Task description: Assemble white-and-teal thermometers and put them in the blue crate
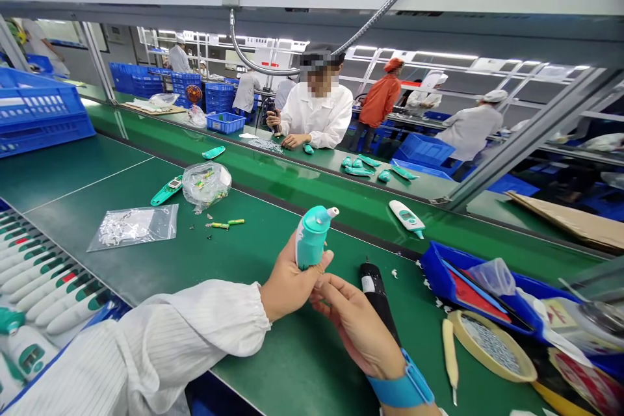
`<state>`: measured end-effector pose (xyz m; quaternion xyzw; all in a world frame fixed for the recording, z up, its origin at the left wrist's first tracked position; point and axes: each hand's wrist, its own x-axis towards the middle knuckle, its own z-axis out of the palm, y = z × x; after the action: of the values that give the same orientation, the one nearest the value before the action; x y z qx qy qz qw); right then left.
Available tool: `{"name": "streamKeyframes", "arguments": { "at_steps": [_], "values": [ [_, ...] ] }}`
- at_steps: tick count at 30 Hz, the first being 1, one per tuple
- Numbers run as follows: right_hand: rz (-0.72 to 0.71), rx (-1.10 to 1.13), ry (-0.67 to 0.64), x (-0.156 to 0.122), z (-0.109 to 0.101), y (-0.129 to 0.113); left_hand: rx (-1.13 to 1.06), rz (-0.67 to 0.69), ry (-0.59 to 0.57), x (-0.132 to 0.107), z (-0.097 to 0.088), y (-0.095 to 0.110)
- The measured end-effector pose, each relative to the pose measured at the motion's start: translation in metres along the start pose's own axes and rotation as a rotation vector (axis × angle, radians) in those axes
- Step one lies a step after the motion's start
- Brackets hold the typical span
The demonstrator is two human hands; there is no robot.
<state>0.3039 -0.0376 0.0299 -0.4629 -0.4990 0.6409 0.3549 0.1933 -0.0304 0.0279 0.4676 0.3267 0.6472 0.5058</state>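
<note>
Head cam's the only view here. The left hand (292, 283) is wrapped around a teal-and-white plastic handheld device with a small pale nozzle (312, 237), holding it up over the green-topped workbench (263, 357), roughly midway between the near and far edges. Its long axis is close to upright, leaning a bit, nozzle end up and toward the far edge.

The right hand (358, 322) comes in from the near edge, so the device is up and to the left of its fingertips. Those are bunched by the device's lower end, right at the left thumb. Can't tell if there's anything pinched in them. Left hand's obviously the closer one, since it's got the thing.

Nothing seems to block the nozzle end. Tightest spot is beside the right wrist: a black cylindrical power screwdriver (375, 292) lies there, tip toward the far edge, partly hidden by that arm. Further right there's a cream-handled pointed tool (449, 351) and a round yellow dish of tiny screws (457, 325). A clear bag of white bits (131, 227) sits off left, well apart.
</note>
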Motion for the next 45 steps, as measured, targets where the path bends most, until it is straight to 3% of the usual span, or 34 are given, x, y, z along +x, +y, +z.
{"name": "streamKeyframes", "arguments": {
  "at_steps": [5,8,13,17,21,24,29,33,45],
  "values": [
    [-0.017,-0.036,0.020,0.001,0.004,-0.001,-0.041,-0.053,0.048,0.007,-0.003,0.001],
    [-0.059,-0.197,-0.016,0.004,0.005,-0.008,-0.162,-0.097,0.131,0.014,-0.018,0.008],
    [-0.356,-0.777,-0.122,0.042,0.029,-0.016,-0.218,-0.085,0.325,0.012,-0.084,0.030],
    [-0.514,-0.968,-0.152,0.099,0.063,-0.002,-0.147,-0.096,0.491,-0.007,-0.140,0.038],
    [-0.576,-1.117,-0.144,0.148,0.088,0.014,-0.135,-0.142,0.550,-0.026,-0.172,0.035],
    [-0.584,-1.189,-0.144,0.164,0.101,0.015,-0.167,-0.192,0.579,-0.031,-0.180,0.030],
    [-0.649,-1.320,-0.373,0.164,0.129,0.001,-0.249,-0.258,0.578,-0.029,-0.181,0.030],
    [-0.661,-1.412,-0.477,0.171,0.145,-0.008,-0.299,-0.305,0.582,-0.029,-0.181,0.032],
    [-0.609,-1.321,-0.630,0.177,0.141,-0.015,-0.385,-0.363,0.577,-0.027,-0.185,0.033]
  ]
}}
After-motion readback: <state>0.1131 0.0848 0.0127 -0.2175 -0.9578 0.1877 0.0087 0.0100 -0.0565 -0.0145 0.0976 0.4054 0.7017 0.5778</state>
